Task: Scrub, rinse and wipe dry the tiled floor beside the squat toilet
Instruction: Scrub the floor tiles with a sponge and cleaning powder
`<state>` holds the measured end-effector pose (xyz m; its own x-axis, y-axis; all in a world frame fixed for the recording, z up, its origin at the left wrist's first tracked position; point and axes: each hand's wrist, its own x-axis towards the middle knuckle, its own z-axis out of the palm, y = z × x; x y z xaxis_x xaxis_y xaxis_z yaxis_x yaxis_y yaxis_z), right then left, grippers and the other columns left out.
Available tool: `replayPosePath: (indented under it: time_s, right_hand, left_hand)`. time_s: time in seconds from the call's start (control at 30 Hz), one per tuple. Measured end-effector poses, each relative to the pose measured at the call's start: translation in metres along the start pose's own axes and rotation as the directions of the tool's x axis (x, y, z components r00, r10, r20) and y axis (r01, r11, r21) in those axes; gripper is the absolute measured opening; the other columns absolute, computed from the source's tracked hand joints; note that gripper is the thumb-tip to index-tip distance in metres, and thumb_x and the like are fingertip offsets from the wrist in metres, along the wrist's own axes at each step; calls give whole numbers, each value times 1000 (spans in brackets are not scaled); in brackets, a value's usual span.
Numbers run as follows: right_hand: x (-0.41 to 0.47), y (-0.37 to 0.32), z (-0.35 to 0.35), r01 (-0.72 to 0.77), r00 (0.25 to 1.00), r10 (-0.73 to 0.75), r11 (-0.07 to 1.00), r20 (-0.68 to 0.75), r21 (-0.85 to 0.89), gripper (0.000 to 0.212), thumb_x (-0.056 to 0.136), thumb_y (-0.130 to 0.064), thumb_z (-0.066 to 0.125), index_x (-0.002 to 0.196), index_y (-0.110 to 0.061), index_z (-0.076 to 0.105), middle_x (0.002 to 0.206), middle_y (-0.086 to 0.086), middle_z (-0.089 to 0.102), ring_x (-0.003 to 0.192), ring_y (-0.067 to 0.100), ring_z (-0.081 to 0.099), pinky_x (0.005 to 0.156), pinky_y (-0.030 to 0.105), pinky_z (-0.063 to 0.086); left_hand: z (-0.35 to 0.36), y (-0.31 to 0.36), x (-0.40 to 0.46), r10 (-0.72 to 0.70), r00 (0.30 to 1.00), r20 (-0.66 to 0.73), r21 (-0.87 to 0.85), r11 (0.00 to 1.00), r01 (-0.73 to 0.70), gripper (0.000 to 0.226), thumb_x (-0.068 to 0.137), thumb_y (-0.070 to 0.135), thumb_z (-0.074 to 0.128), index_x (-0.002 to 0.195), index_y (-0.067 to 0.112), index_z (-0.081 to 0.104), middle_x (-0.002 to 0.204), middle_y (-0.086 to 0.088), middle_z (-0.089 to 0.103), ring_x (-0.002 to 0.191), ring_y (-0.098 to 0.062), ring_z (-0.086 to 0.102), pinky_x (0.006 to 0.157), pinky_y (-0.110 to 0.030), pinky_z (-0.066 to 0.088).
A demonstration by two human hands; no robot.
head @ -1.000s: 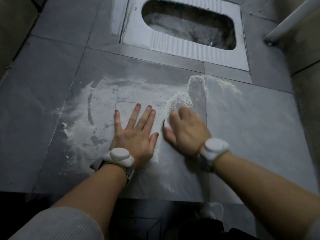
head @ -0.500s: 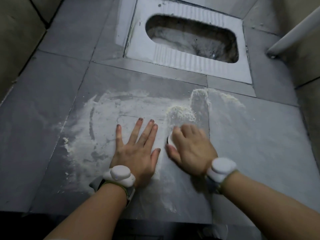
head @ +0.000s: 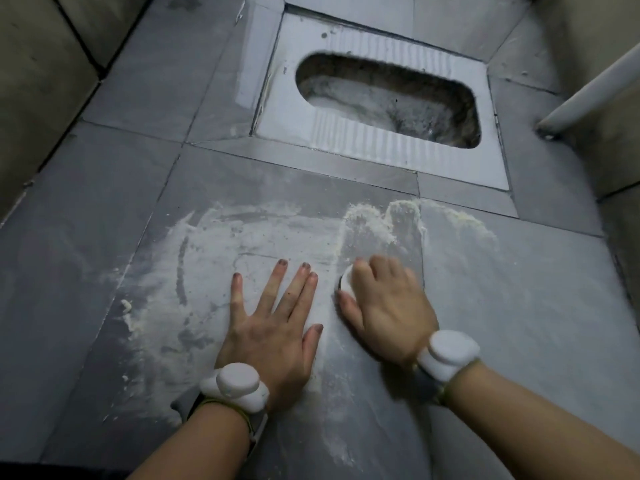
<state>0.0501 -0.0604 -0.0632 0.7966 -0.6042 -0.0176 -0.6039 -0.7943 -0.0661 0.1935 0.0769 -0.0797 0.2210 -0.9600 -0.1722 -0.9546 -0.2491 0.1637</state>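
Left hand (head: 270,336) flat on floor (head: 519,306), fingers spread, likely as a brace. Right hand (head: 388,306) grips scrubber (head: 344,282) just beside it, amid foam (head: 214,244) below toilet (head: 346,133).

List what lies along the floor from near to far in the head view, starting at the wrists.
White wrist devices → left hand flat on the tile, right hand gripping a white scrubber → smeared white foam → narrow tile strip → squat toilet.

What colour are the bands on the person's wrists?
White, rounded wrist devices on both arms; clearest in the head view.
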Motion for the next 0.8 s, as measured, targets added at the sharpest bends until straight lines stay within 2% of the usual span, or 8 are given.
replayPosePath:
  time_s: [0.07,0.27,0.33,0.43,0.53,0.6,0.7,0.8]
  right_hand:
    - [32,16,4,-36,999,34,999,-39,-39,42,95,-52,35,109,-14,45,101,11,50,86,30,46,73,42,41]
    - [118,47,13,-389,920,385,920,-70,-58,43,97,-51,33,120,-15,41,117,17,50,104,40,49,81,47,40]
    - [106,35,9,-324,944,318,943,-85,-77,42,97,-51,35,117,-14,42,113,17,51,99,39,50,80,47,41]
    - [40,9,1,-107,993,106,994,-56,-10,41,95,-51,38,111,-13,46,103,13,50,89,34,48,75,43,41]
    - [-12,-2,-3,88,996,-89,996,10,6,52,95,-53,38,119,-9,52,103,11,52,87,31,49,74,42,42]
    - [1,12,-1,136,991,-136,991,15,-8,50,94,-53,39,117,-10,52,103,11,52,87,33,50,75,43,44]
    - [60,32,3,-57,998,56,998,-40,-40,42,95,-52,37,111,-14,45,104,15,50,91,37,50,78,46,43]
    - [97,31,4,-298,953,293,953,-78,-62,43,96,-50,37,116,-14,45,112,18,53,97,40,51,80,47,41]
  left_hand:
    - [0,0,2,5,1000,-1,-6,1000,-5,67,96,49,32,155,18,23,163,2,15,151,-21,8,112,-69,11]
    - [0,0,2,-6,1000,8,-3,1000,6,68,95,50,32,154,18,25,163,2,17,151,-22,11,111,-69,12]
    - [-1,0,3,-10,1000,25,3,1000,10,68,95,50,31,155,18,23,163,2,15,151,-22,9,111,-69,12]
    - [0,3,2,-1,1000,22,-13,1000,1,67,95,49,31,154,18,24,163,2,15,151,-22,9,110,-69,13]
    - [1,0,1,2,1000,12,-15,1000,-2,68,96,50,32,155,18,23,163,2,14,151,-22,7,111,-69,13]
    - [1,-1,2,-6,1000,9,-17,1000,6,67,96,50,32,155,18,23,163,2,14,151,-21,7,111,-69,12]
    - [1,0,2,-1,1000,9,-12,1000,1,67,96,49,30,155,18,22,163,2,14,151,-21,8,111,-69,11]
    - [2,-1,2,-15,1000,17,6,1000,15,67,96,50,28,155,19,21,163,3,13,151,-21,8,112,-69,10]
